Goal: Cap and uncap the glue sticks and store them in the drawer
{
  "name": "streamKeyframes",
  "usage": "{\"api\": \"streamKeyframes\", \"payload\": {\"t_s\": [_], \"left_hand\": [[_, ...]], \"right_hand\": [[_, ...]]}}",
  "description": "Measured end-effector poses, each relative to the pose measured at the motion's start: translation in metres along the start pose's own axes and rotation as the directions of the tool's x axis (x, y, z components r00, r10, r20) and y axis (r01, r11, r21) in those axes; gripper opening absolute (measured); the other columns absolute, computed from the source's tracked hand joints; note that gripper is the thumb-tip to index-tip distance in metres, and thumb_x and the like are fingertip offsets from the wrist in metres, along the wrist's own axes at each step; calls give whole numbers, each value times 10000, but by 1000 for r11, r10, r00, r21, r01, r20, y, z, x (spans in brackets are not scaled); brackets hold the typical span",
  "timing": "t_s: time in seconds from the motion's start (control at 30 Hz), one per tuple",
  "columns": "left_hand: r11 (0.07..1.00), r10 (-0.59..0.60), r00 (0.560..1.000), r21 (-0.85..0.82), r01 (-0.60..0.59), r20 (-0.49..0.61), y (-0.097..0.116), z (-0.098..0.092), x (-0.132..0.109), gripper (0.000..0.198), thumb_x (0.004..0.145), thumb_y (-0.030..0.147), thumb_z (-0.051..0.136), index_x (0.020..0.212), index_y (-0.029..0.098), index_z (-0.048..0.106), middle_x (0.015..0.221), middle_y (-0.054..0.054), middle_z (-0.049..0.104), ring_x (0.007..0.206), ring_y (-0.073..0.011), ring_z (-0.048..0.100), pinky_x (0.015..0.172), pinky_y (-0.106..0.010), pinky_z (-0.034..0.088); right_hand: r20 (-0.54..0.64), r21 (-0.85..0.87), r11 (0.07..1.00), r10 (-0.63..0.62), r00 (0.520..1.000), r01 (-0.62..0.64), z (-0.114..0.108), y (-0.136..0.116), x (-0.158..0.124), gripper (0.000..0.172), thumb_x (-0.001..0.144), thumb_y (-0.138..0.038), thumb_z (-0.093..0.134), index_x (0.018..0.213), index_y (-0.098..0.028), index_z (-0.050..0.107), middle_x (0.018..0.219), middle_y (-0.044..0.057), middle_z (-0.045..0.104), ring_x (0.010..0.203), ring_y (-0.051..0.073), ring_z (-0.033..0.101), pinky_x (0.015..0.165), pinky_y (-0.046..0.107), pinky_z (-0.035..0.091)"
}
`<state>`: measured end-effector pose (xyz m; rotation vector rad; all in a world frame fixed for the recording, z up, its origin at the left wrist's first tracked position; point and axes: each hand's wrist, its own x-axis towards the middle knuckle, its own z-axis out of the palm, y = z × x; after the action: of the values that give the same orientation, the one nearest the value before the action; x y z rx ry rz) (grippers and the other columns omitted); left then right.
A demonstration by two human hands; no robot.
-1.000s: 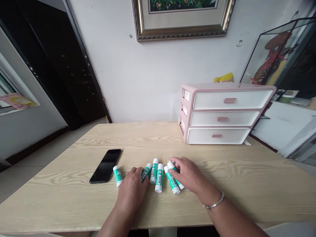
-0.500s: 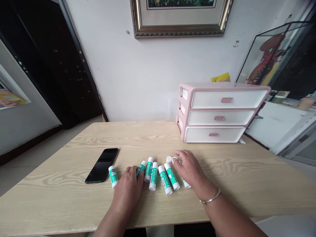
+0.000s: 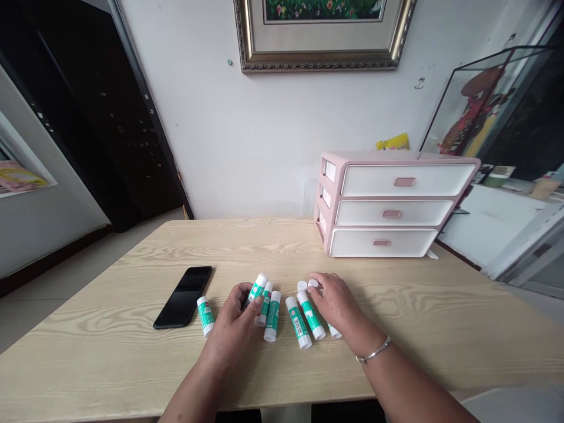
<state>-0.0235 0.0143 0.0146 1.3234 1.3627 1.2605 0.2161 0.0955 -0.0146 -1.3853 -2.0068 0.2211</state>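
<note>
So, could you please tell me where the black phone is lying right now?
In the head view the black phone lies flat on the wooden table, left of the row of glue sticks, nearest the lone glue stick beside the left hand.

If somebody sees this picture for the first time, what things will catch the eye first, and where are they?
First come the green-and-white glue sticks scattered at the near middle of the wooden table, with both hands among them. The left hand pinches one stick and the right hand rests on others. Next are the pink drawer unit at the back right against the wall and the black phone lying left of the sticks.
</note>
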Motion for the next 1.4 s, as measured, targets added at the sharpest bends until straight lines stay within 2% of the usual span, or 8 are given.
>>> {"api": "streamKeyframes", "payload": {"t_s": [0.2,0.4,0.5,0.63,0.8,0.97,1.27,1.4], "left_hand": [[985,37,982,-172,-4,186,16,13,9,297,928,435,615,1093,218,497,856,20,554,674,-108,479,622,-235,418],[995,32,954,-104,-1,299,18,27,8,249,919,399,626,1068,226,527,795,47,461,630,-93,401,560,-202,377],[998,48,940,-45,-35,338,16,28,7,293,935,436,598,1131,221,558,863,14,520,698,-115,443,609,-219,410],[993,86,936,50,-110,340,15,28,5,323,953,417,572,1204,216,604,964,-27,596,858,-166,520,784,-267,447],[987,90,940,93,-127,329,15,29,4,374,961,440,554,1253,214,611,955,-24,616,861,-177,524,819,-282,444],[988,63,940,112,-106,336,16,28,3,407,948,463,568,1264,212,625,954,-24,645,828,-174,528,768,-270,440],[989,106,917,54,-137,384,17,28,1,437,956,458,559,1306,198,601,1017,-38,674,874,-180,547,811,-276,435],[997,70,923,4,-78,378,14,27,1,404,929,486,590,1200,189,627,1011,-33,664,855,-174,537,757,-258,417]], "right_hand": [[-178,479,878,105,978,-7,-9,-15,0,393,947,-463,559,1216,-190,650,1100,105,705,996,223,642,902,374,505],[25,777,617,170,985,-126,-20,-29,-4,457,904,-526,622,1227,-205,655,1011,74,722,879,186,658,794,310,551],[62,814,562,161,985,-144,-19,-31,-7,456,888,-532,642,1232,-233,658,1008,65,714,885,189,666,787,317,561],[79,809,575,99,992,-122,-15,-32,-12,395,903,-516,633,1216,-277,674,973,47,701,856,191,667,757,341,578],[64,733,677,41,997,-74,-15,-33,-16,375,933,-493,597,1228,-274,669,962,60,690,838,199,645,746,369,586],[-7,655,755,-29,1000,27,-19,-34,-17,314,956,-433,582,1221,-287,668,976,45,680,829,182,619,782,358,567],[-75,581,781,-229,971,229,-19,-38,-19,288,955,-319,602,1229,-271,678,1050,58,696,863,168,641,770,317,543],[-65,581,771,-274,959,260,-18,-35,-23,341,940,-325,628,1278,-285,653,1103,69,687,889,178,644,783,327,544]]}}
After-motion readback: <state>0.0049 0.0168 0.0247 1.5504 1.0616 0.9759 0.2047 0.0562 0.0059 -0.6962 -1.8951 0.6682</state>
